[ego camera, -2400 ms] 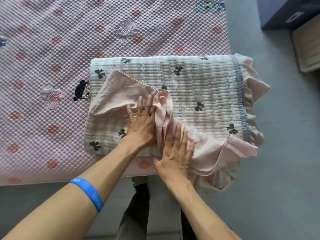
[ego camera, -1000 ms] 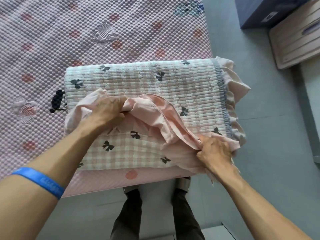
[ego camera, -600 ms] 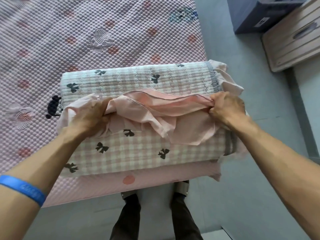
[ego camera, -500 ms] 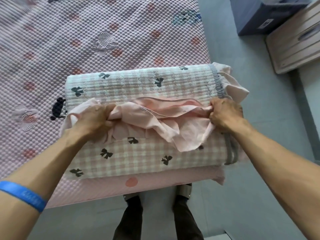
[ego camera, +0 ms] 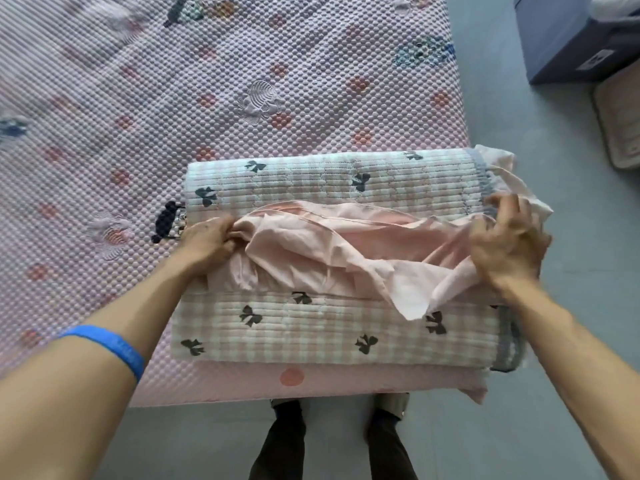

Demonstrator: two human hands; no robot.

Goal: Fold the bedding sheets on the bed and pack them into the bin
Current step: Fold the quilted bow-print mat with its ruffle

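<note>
On the folded gingham bow-print quilt point(ego camera: 332, 327), left hand point(ego camera: 207, 245) and right hand point(ego camera: 507, 244) each grip bunched plain pink sheet fabric point(ego camera: 346, 251). Beyond the bubble-textured pink mattress point(ego camera: 242, 81), a dark blue bin point(ego camera: 568, 39) is cut off at the frame edge.

The blue bin point(ego camera: 568, 39) at upper right is cut off by the top and right edges, its contents unreadable. A beige object point(ego camera: 620, 123) below it runs past the right edge. Pink fabric point(ego camera: 346, 244) hides the left hand's point(ego camera: 207, 244) fingertips; the right hand point(ego camera: 507, 244) is motion-blurred. The bed point(ego camera: 173, 81) runs off top and left
</note>
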